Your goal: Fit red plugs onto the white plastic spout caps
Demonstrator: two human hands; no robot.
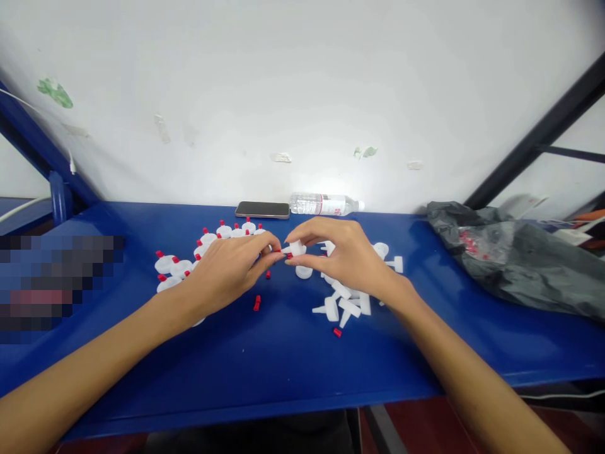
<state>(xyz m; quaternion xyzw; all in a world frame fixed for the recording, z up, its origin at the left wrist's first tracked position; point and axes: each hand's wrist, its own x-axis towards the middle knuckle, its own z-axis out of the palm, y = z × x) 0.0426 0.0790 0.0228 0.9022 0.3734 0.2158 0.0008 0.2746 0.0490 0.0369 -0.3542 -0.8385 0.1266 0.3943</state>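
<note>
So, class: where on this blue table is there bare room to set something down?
Free: the front of the table, between its near edge and the red caps; the patch between right forearm and dark bag. Crowded: around the left hand and red-tipped pieces, and around the right hand and loose white pieces.

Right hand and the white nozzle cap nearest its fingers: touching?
Touching: the head view shows the right hand pinching the white nozzle cap between its fingers.

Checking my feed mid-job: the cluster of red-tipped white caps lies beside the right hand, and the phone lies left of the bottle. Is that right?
No, wrong hand: in the head view, the cluster of red-tipped white caps lies beside the left hand.
</note>
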